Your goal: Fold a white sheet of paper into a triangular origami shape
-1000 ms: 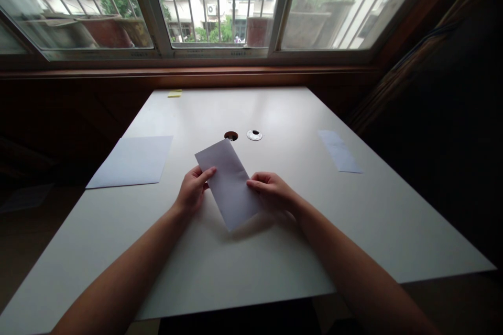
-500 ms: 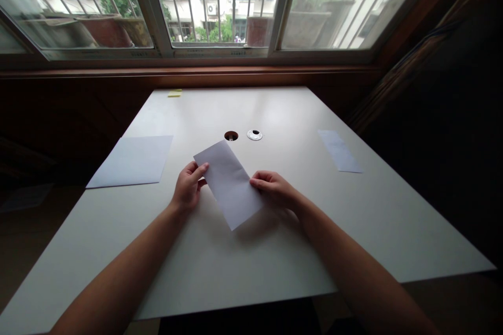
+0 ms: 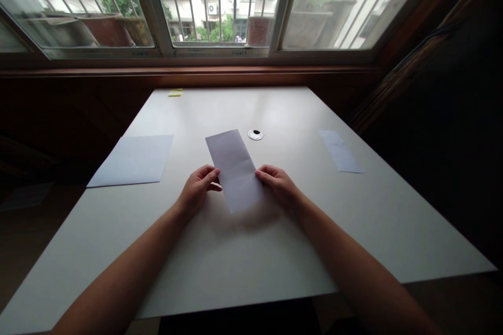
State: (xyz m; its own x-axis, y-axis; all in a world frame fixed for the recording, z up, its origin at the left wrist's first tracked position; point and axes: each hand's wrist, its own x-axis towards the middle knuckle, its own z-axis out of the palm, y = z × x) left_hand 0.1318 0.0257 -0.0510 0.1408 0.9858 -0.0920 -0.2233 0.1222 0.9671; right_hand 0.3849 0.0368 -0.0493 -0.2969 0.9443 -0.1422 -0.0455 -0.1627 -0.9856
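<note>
Both hands (image 3: pixel 199 186), fingers curled, pinch the paper (image 3: pixel 238 171) at opposite edges.

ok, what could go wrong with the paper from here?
Two risks, as I read it:
1. The left hand and right hand appear to pinch the held paper only near its long edges, so it could slip or bend if either grip loosens.
2. The larger sheet lies along the left edge of the table; a brush from the left forearm might push it off.
</note>
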